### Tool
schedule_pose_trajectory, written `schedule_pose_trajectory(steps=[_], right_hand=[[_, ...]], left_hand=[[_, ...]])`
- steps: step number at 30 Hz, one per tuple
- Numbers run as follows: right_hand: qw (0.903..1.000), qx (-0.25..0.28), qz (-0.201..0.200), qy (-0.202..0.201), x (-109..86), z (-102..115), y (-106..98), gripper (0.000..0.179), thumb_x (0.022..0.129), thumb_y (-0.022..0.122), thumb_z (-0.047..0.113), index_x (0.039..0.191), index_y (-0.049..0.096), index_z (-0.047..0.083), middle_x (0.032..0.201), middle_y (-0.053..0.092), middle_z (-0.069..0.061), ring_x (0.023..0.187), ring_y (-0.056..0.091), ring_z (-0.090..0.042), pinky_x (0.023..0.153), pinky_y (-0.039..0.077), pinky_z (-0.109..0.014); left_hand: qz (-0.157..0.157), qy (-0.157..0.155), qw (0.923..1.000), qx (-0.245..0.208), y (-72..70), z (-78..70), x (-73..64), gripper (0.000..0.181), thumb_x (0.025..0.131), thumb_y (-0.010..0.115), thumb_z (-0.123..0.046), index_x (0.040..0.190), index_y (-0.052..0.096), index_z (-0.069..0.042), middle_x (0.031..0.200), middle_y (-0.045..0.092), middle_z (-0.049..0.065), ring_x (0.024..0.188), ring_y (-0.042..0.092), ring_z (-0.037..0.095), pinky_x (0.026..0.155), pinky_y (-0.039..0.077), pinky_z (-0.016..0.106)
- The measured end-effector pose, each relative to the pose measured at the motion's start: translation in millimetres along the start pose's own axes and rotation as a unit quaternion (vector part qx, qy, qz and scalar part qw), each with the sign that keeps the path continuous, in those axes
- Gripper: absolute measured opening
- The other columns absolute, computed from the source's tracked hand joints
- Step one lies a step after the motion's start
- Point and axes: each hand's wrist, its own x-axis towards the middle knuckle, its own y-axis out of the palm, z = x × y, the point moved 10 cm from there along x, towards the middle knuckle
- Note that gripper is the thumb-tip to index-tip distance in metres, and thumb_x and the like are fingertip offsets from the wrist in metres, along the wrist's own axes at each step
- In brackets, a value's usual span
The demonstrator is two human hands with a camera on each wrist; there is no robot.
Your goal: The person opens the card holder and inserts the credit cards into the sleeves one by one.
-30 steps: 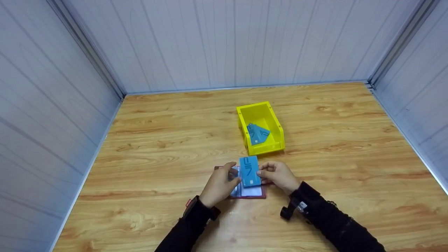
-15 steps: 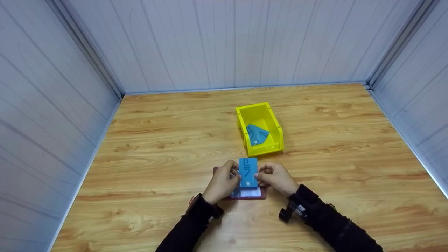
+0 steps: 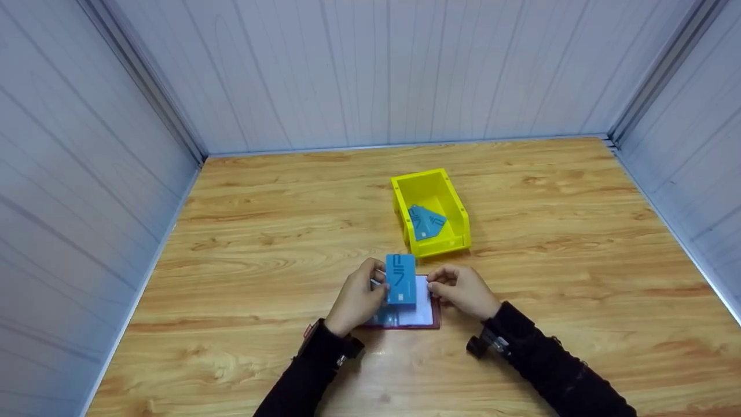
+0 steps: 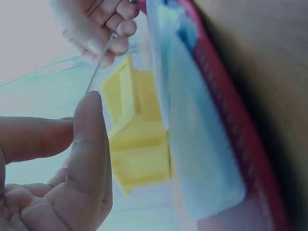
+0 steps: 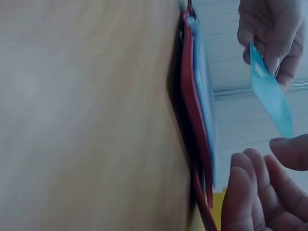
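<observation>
My left hand (image 3: 359, 298) pinches the left edge of a blue VIP card (image 3: 400, 281), holding it tilted above an open dark red card holder (image 3: 437, 319). Clear plastic sleeves (image 4: 202, 139) show inside the holder in the left wrist view; the card partly covers them from above. To the right of the card is my right hand (image 3: 463, 289), over the holder's right edge. In the right wrist view its thumb and fingers (image 5: 240, 192) stand apart with nothing between them, the thumb tip close to the card's near end.
Behind the hands stands a yellow bin (image 3: 441, 248) with blue VIP cards (image 3: 427, 223) lying in it. The wooden table (image 3: 260, 231) is walled by white panels (image 3: 359, 69) at the back and both sides.
Both hands were at the card half a second ago; the right hand has let go. My left hand has moved the card left and slightly up in the head view, uncovering more of the holder.
</observation>
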Motion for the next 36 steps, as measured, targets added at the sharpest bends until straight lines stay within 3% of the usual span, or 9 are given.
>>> schedule_pose_trajectory(steps=[7,12,19,23,36], right_hand=[[0.9950,-0.093,0.032,-0.018,-1.5,4.5,0.0,0.014,0.086,0.069,0.012,0.097,0.067,0.002,0.085,0.067,-0.007,0.069,0.061,-0.014,0.058,0.053,-0.025],[0.9787,-0.196,0.031,-0.054,-3.5,13.0,2.9,0.015,0.084,0.074,0.015,0.095,0.068,0.006,0.083,0.066,-0.002,0.071,0.056,-0.010,0.063,0.046,-0.023],[0.9574,-0.277,0.031,-0.075,-5.0,20.8,11.7,0.021,0.079,0.077,0.014,0.097,0.069,0.006,0.081,0.061,0.000,0.073,0.052,-0.011,0.066,0.043,-0.026],[0.9533,-0.292,0.029,-0.071,-4.7,20.9,12.2,0.021,0.079,0.078,0.014,0.096,0.068,0.007,0.081,0.060,0.000,0.074,0.051,-0.012,0.068,0.043,-0.028],[0.9577,-0.280,0.035,-0.058,-3.8,16.5,11.3,0.021,0.079,0.078,0.012,0.097,0.068,0.007,0.084,0.060,-0.002,0.076,0.052,-0.013,0.069,0.043,-0.028]], left_hand=[[-0.009,0.001,0.9998,0.017,-14.7,-2.2,-4.7,0.059,0.091,0.054,0.004,0.146,0.036,-0.006,0.093,0.060,0.012,0.066,0.063,0.016,0.056,0.053,0.027],[-0.004,0.000,0.9992,0.039,-20.5,2.5,-5.9,0.063,0.088,0.054,0.006,0.148,0.036,-0.004,0.091,0.058,0.012,0.065,0.059,0.012,0.059,0.053,0.026],[0.011,-0.015,0.9953,0.095,-18.8,14.0,-3.1,0.060,0.086,0.057,0.005,0.143,0.040,0.003,0.085,0.056,0.006,0.066,0.053,0.011,0.060,0.046,0.025],[0.015,-0.024,0.9931,0.114,-16.6,18.0,-1.5,0.059,0.085,0.058,0.004,0.142,0.042,0.004,0.081,0.054,0.002,0.064,0.052,0.011,0.060,0.044,0.024],[0.031,-0.046,0.9891,0.137,-8.5,22.7,-2.1,0.061,0.080,0.057,0.005,0.139,0.044,0.008,0.075,0.053,0.000,0.062,0.049,0.011,0.053,0.042,0.024]])
